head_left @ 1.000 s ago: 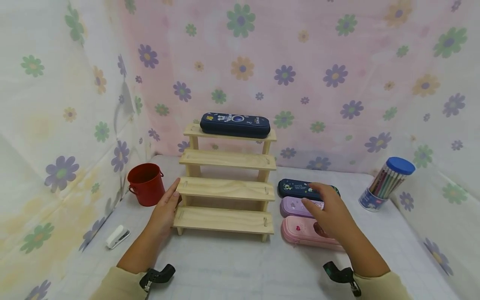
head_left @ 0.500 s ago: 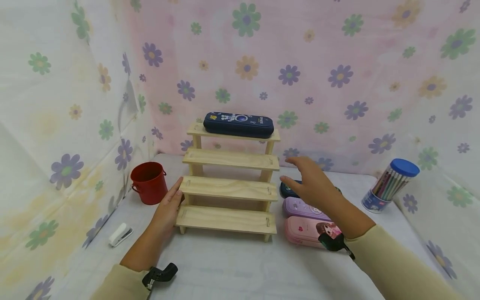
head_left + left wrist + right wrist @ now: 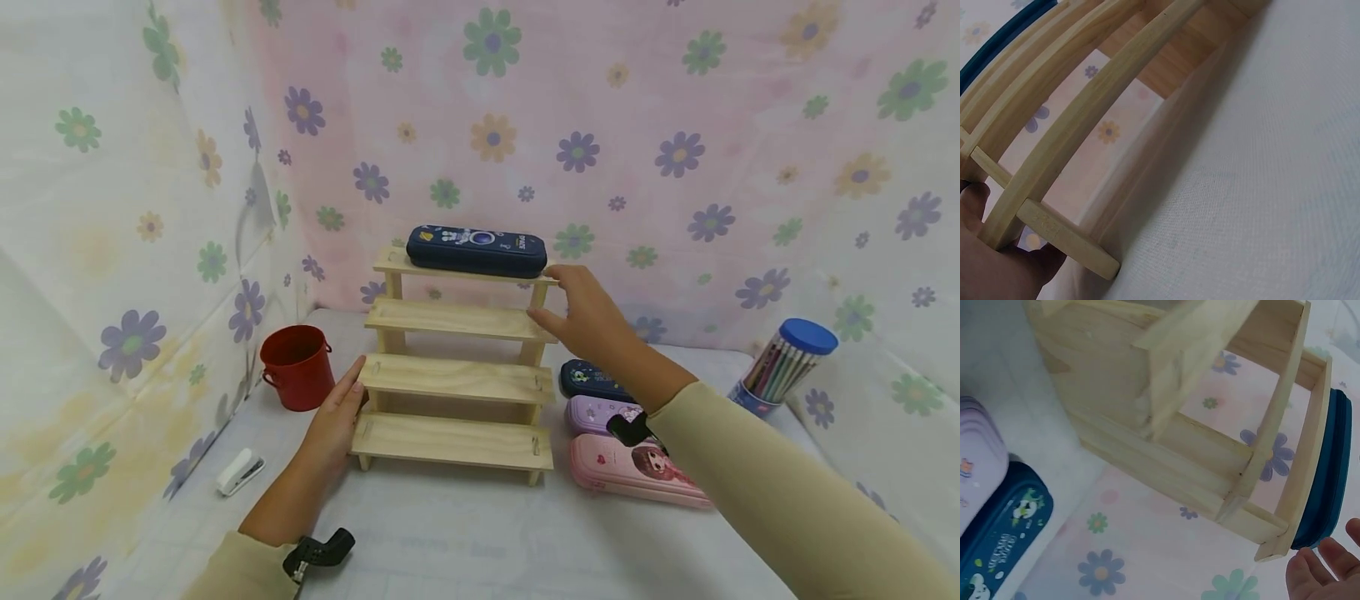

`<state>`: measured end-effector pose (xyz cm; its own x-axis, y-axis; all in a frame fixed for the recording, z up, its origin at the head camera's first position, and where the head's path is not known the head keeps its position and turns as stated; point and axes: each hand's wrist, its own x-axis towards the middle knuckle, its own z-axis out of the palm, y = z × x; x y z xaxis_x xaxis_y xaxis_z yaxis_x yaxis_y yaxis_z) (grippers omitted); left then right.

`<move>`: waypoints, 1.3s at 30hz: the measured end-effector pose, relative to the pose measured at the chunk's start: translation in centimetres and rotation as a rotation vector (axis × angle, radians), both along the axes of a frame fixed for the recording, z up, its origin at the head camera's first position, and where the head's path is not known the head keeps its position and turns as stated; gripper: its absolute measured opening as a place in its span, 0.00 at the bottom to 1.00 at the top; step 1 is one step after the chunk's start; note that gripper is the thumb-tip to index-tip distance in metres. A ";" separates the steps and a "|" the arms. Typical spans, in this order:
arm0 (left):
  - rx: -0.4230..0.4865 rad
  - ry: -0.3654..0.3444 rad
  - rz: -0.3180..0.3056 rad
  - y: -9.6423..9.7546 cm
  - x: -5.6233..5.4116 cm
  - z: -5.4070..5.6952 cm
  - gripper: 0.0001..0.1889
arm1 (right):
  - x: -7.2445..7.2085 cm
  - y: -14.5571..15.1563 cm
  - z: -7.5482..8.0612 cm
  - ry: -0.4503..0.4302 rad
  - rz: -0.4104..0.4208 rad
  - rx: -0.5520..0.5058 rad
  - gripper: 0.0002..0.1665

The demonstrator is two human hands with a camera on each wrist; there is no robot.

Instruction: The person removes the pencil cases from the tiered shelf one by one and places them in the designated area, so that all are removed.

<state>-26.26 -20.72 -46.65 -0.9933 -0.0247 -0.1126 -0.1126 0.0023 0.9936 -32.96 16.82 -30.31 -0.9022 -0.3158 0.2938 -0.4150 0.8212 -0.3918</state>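
A four-step wooden display rack [image 3: 457,379] stands in the middle of the table. On its top step lies a navy pencil case [image 3: 477,250] with a space print. My left hand [image 3: 333,421] holds the rack's left side; in the left wrist view, thumb and finger sit on either side of a board end. My right hand [image 3: 588,321] is raised at the right end of the top step, fingers parted and fingertips right at the navy case's end. In the right wrist view that case shows as a dark blue strip [image 3: 1329,469] just above the fingertips.
Right of the rack lie a dark panda-print pencil case [image 3: 588,379], a purple case [image 3: 592,412] and a pink case [image 3: 622,467]. Behind them stands a pencil tub [image 3: 783,362] with a blue lid. A red bucket [image 3: 298,371] and white stapler [image 3: 240,472] are on the left.
My right hand has risen from over the cases on the table and moved left to the top step's right end. My left hand stays on the rack, and the cases have not moved.
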 end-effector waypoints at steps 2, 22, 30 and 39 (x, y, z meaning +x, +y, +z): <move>0.003 0.002 0.000 0.0 0.0 0.0 0.27 | -0.7 -0.5 0.6 0.005 -0.014 -0.017 0.47; 0.033 -0.012 0.000 -0.2 -0.3 -0.3 0.27 | -5.9 -4.9 3.3 -0.022 -0.109 -0.043 0.55; 0.039 -0.014 -0.002 -0.4 -0.3 -0.3 0.27 | -7.7 -6.0 3.9 -0.079 -0.127 -0.022 0.66; 0.025 -0.004 -0.003 -0.3 -0.3 -0.1 0.27 | -8.2 -6.0 3.2 -0.171 -0.125 -0.005 0.66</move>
